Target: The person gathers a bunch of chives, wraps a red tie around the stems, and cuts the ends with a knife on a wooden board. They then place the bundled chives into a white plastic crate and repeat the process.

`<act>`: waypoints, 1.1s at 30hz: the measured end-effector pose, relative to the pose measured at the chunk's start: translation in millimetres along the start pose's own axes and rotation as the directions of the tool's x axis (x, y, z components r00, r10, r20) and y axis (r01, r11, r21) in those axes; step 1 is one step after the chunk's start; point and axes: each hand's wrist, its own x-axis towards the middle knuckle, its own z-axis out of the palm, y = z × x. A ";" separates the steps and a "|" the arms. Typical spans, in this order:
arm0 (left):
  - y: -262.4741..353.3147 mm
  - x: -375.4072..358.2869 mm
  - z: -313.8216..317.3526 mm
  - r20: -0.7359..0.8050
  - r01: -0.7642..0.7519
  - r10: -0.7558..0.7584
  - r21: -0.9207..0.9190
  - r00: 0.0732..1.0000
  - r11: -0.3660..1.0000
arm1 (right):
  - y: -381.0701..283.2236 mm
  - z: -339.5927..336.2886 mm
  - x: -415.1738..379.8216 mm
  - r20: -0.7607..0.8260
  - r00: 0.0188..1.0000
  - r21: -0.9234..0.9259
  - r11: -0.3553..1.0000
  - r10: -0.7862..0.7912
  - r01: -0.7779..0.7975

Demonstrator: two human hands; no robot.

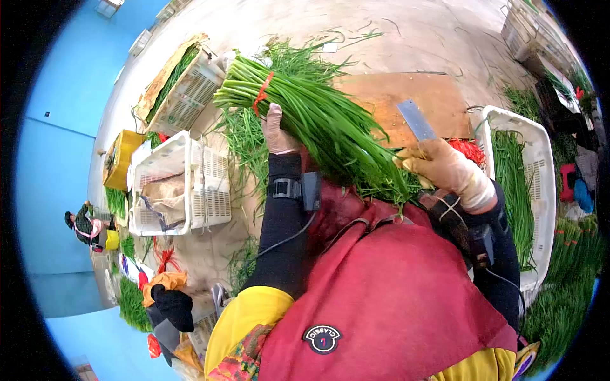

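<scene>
A thick bunch of garlic chives (324,117) slants across the middle, its pale stem ends at the upper left and leaf tips at the lower right. A red tie (262,94) circles it near the stems. My gloved left hand (280,131) is closed around the bunch from below, thumb just beneath the tie. In my gloved right hand (448,170) is a knife with a broad rectangular blade (416,120), pointing up and away. The fingers of that hand are close to the leaf tips. Behind the bunch lies a brown board (406,92).
Loose chives (244,136) litter the floor. At right stands a white crate (541,190) holding chives, with red ties (467,150) beside it. Another white crate (213,184) is at left, near a yellow box (122,160). Another person (90,227) is at far left.
</scene>
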 end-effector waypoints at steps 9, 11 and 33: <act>9.1 -8.9 10.3 -0.006 -0.056 0.056 -0.124 0.998 0.991 | -14.2 10.8 -9.0 0.206 0.960 0.141 0.964 0.193 -0.224; 10.5 -8.0 5.9 -0.014 -0.088 0.087 -0.128 0.996 0.988 | -3.8 7.0 -8.0 0.202 0.970 0.192 0.966 0.134 -0.173; 71.1 7.3 -73.9 -0.421 -0.298 0.196 -0.191 0.886 0.935 | 96.7 -36.3 -35.7 0.077 0.959 0.142 0.949 0.273 -0.282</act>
